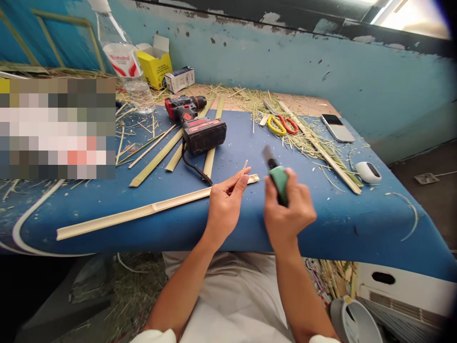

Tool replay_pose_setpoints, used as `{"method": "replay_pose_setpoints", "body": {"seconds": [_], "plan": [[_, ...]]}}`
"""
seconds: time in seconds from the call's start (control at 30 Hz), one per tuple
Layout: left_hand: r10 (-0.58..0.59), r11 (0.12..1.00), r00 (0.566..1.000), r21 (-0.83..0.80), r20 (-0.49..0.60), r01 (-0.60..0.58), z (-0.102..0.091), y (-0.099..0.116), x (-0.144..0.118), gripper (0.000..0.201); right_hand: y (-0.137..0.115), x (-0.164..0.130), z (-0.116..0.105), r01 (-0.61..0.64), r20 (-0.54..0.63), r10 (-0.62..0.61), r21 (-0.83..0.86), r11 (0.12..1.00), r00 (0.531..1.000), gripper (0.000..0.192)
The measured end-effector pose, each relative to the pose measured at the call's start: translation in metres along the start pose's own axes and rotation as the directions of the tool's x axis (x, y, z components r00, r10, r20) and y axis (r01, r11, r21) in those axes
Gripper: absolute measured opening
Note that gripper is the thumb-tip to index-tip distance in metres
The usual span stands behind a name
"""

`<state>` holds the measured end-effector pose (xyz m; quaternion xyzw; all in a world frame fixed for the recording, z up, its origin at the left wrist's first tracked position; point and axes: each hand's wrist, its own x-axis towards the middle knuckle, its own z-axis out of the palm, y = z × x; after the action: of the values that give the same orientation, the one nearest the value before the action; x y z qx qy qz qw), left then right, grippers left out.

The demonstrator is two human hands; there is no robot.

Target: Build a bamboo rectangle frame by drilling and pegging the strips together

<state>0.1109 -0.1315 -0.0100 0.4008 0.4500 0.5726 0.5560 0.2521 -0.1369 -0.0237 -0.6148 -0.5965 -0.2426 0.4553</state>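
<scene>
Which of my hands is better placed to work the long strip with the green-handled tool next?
Probably your right hand: it grips the green-handled tool, near one end of the long strip, while your left hand covers part of that strip.

Long, pale, channelled bamboo strip (124, 216): extends toward 8–9 o'clock. Thin pale stick (245, 165): tip toward 1 o'clock. Green-handled tool (279, 183): blurred dark end toward 11 o'clock.

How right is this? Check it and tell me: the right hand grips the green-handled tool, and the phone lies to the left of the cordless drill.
The side is wrong: the head view shows the phone to the right of the cordless drill. The right hand does grip the green-handled tool.
</scene>
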Motion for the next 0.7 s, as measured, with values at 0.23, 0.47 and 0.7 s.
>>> {"method": "replay_pose_setpoints", "body": {"seconds": [0.23,0.47,0.7], "plan": [[-0.033,0.999,0.999,-0.029,0.036,0.034,-0.003,0.0,0.0,0.067,0.016,0.027,0.0,-0.06,0.061,0.059,0.028,0.998,0.996,0.05],[-0.053,0.997,0.996,-0.053,0.07,0.056,-0.005,-0.003,-0.001,0.053,0.051,0.024,0.017,-0.133,0.3,0.174,-0.153,0.979,0.938,0.061],[-0.059,0.976,0.993,-0.204,0.101,0.079,-0.004,0.004,-0.001,0.036,0.048,0.025,0.008,0.118,0.253,-0.154,0.151,0.981,0.955,0.058]]}}
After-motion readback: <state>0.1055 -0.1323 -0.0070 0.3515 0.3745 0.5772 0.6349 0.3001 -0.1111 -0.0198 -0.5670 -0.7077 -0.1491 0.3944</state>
